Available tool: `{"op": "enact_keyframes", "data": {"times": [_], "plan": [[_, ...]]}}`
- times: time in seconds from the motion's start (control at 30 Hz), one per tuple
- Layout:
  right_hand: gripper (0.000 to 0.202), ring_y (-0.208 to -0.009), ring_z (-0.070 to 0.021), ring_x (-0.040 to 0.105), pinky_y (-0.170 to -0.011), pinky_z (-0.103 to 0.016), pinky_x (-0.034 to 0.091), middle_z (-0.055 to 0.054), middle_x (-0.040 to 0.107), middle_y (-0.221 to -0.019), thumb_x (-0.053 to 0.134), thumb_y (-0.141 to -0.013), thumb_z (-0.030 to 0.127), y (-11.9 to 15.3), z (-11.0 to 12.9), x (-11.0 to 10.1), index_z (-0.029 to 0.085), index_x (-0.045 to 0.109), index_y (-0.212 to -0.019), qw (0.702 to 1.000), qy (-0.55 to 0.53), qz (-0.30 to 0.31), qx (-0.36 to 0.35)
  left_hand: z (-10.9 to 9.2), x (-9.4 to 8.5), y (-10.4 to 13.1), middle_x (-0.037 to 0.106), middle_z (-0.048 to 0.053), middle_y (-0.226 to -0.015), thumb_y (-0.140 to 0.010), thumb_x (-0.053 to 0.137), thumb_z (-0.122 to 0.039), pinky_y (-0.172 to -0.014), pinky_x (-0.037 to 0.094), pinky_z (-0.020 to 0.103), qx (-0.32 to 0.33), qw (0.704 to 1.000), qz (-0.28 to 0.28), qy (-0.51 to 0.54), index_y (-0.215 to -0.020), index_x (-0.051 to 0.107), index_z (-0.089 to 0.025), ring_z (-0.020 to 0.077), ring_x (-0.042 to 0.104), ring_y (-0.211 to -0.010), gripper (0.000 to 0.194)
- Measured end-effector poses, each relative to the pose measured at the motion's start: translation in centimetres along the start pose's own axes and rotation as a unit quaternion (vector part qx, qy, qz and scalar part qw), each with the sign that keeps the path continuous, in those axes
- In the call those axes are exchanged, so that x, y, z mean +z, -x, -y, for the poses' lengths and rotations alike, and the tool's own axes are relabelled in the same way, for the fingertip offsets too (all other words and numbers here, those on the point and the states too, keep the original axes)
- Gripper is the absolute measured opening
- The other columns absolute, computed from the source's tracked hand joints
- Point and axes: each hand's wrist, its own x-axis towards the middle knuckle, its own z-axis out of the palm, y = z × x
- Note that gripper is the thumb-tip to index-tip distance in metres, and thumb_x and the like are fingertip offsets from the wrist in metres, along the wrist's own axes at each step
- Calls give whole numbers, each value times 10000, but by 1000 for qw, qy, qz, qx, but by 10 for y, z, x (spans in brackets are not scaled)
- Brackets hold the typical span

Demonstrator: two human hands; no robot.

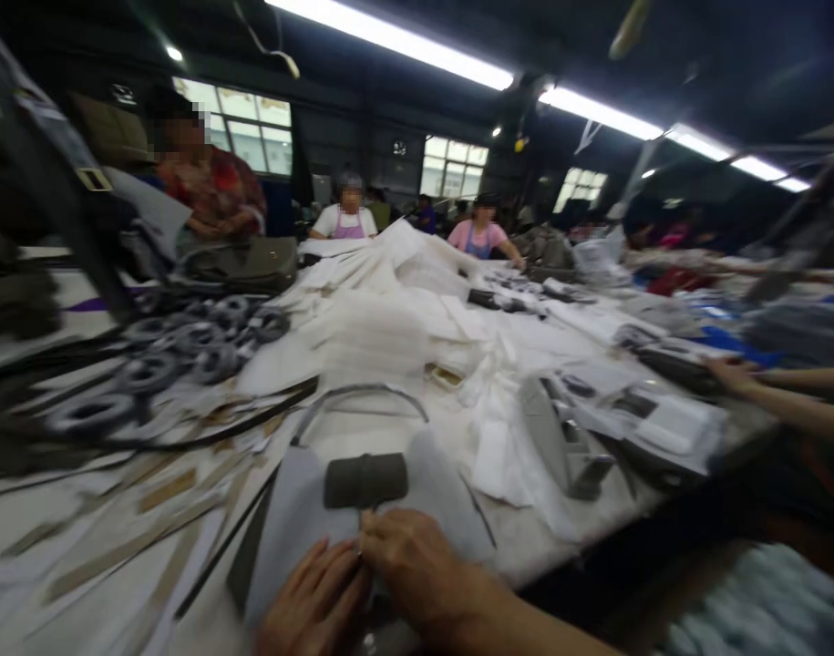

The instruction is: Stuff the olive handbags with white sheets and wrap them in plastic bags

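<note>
A handbag lies in front of me at the table's near edge, with pale wrapping sheets [290, 510] over its sides. Its thin dark handle [362, 390] arches away from me. Across the middle sits a dark grey-brown padded piece [365, 480], just beyond my fingers. My left hand [314, 601] rests flat on the bag, fingers stretched out side by side. Right beside it, my right hand [417, 569] is closed, with thumb and forefinger pinched at a narrow strip below the padded piece. What exactly sits in that pinch is hidden by the fingers and blur.
White sheets [375, 319] are heaped mid-table. At left lie rolls of grey strap [149, 369] and scattered trim strips [136, 538]. Partly wrapped bags [567, 446] stand at right, near a co-worker's hand [731, 375]. Other people work across the table.
</note>
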Motion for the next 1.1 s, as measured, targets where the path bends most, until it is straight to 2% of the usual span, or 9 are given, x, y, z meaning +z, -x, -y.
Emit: {"op": "enact_keyframes", "data": {"times": [0.03,0.1,0.2,0.33,0.47,0.6,0.83,1.0,1.1], "plan": [[148,-879,-228,689,-798,-308,530,-94,734,-1003,580,-891,135,1,2,-2,153,688,-991,1000,-12,5,15,-2,-8,2,696,36,-1071,-1008,346,-192,-1071,442,324,5,998,63,0,-1211,623,-238,149,622,-1089,346],[189,-922,-203,684,-837,-277,506,-72,736,-1024,541,-919,127,1,1,-8,182,698,-1008,997,-65,18,39,-5,-19,2,690,55,-1067,-1008,302,-138,-1105,408,344,-2,996,91,-9,-1196,620,-193,146,607,-1120,374],[224,-853,-165,694,-793,-227,489,-18,761,-921,547,-903,137,-5,-7,-18,234,748,-911,984,-153,39,79,-10,-23,-1,675,76,-1058,-1003,303,-120,-1106,410,380,11,990,135,-34,-1215,605,-162,165,594,-1140,372],[197,-797,-159,687,-769,-229,475,10,762,-832,603,-828,151,-14,-17,-26,250,774,-829,970,-198,33,135,-17,-17,0,667,73,-1041,-1011,311,-144,-1100,404,417,-14,993,105,-50,-1169,625,-168,185,588,-1135,353],[202,-800,-170,673,-764,-247,468,-16,754,-850,617,-809,167,-24,-29,-31,249,789,-878,972,-188,39,139,-16,-1,-1,660,69,-1065,-1003,377,-177,-1075,422,437,-28,990,119,-69,-1152,625,-198,195,585,-1128,290],[188,-861,-181,663,-795,-251,465,-30,731,-878,660,-765,141,-32,-38,-39,246,797,-842,973,-176,65,136,-13,11,-5,659,77,-1060,-1000,392,-189,-1044,448,453,-40,988,128,-74,-1141,621,-197,205,588,-1122,269],[207,-813,-158,642,-761,-235,463,-23,675,-924,684,-728,90,-33,-37,-36,241,784,-829,975,-151,104,126,-16,3,-7,692,56,-1005,-995,393,-149,-1082,418,438,-56,993,99,-27,-1133,616,-183,187,604,-1120,264],[191,-779,-164,640,-712,-230,477,-30,682,-914,773,-707,185,-35,-44,-32,253,794,-884,967,-180,94,151,-11,-4,-18,634,124,-1229,-977,342,-121,-1041,446,420,-105,978,180,18,-1298,509,-140,210,560,-1201,362],[165,-777,-156,636,-709,-223,473,-22,685,-903,761,-732,212,-35,-50,-35,262,793,-886,968,-201,89,120,-3,-8,-28,669,67,-1148,-978,471,-211,-1015,449,410,-119,956,265,49,-1269,526,-197,201,619,-1081,297]]}}
